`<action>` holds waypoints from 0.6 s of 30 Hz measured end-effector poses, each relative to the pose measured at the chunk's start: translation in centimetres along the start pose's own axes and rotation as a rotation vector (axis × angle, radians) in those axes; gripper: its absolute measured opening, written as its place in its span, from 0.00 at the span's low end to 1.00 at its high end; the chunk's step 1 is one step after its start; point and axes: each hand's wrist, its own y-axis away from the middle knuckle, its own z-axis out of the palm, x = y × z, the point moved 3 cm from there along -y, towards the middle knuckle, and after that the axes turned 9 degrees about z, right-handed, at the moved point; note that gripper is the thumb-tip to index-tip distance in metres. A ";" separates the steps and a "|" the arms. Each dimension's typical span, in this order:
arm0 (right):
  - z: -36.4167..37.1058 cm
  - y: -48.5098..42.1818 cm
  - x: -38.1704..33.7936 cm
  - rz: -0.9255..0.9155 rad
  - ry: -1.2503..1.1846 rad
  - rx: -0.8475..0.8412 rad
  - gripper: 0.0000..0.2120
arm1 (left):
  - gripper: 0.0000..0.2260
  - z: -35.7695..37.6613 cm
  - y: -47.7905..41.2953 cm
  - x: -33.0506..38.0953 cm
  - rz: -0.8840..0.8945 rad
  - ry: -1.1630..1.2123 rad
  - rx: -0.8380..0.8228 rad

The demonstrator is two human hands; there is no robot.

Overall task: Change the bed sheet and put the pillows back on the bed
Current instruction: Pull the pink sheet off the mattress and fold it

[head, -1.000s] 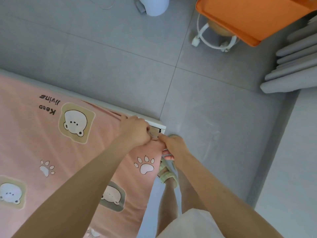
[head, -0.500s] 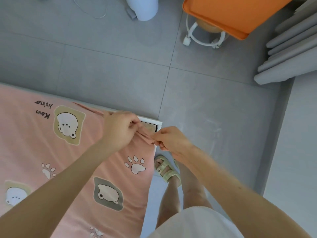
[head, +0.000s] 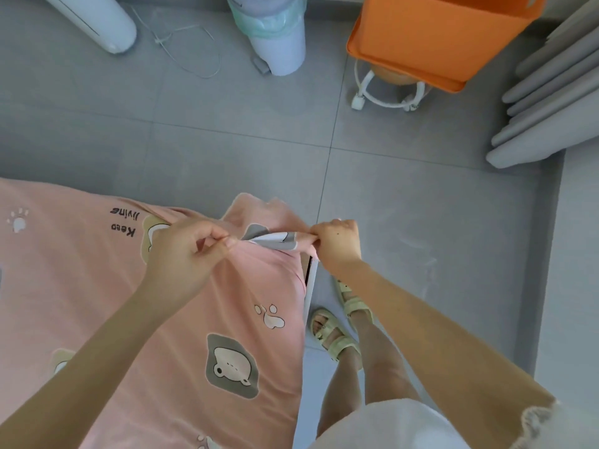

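Observation:
A pink bed sheet point(head: 181, 325) printed with bears and paw marks covers the bed on the left. Its corner point(head: 269, 218) is lifted off the bed's white frame point(head: 311, 280) and folded upward. My left hand point(head: 188, 254) pinches a fold of the sheet just left of that corner. My right hand point(head: 337, 241) grips the corner's edge at the right, over the frame's corner. The cloth is stretched between both hands. No pillows are in view.
Grey tiled floor point(head: 227, 150) lies beyond the bed. An orange bin point(head: 428, 40) on a white wheeled stand, a white lidded can point(head: 275, 37), a white appliance point(head: 97, 21) with a cable and grey curtain folds point(head: 551, 92) stand at the far side. My sandalled feet point(head: 337, 332) are beside the bed.
Both hands have lifted the sheet's corner off the frame and drawn apart, so the cloth now stands folded up between them. The view has tilted up towards the far floor.

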 end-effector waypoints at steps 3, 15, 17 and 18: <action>-3.4 1.2 2.2 -0.176 -0.070 0.299 0.07 | 0.14 -0.5 0.3 -0.5 -0.059 -0.022 0.013; -27.0 12.4 -0.4 -0.641 0.078 0.616 0.13 | 0.03 -8.9 -0.7 7.5 -0.015 0.139 0.194; -28.9 13.9 -1.2 -0.657 0.125 0.642 0.12 | 0.02 -10.6 -0.3 8.4 0.030 0.130 0.206; -29.4 14.4 -1.5 -0.662 0.153 0.651 0.11 | 0.02 -11.4 0.1 8.6 0.054 0.119 0.216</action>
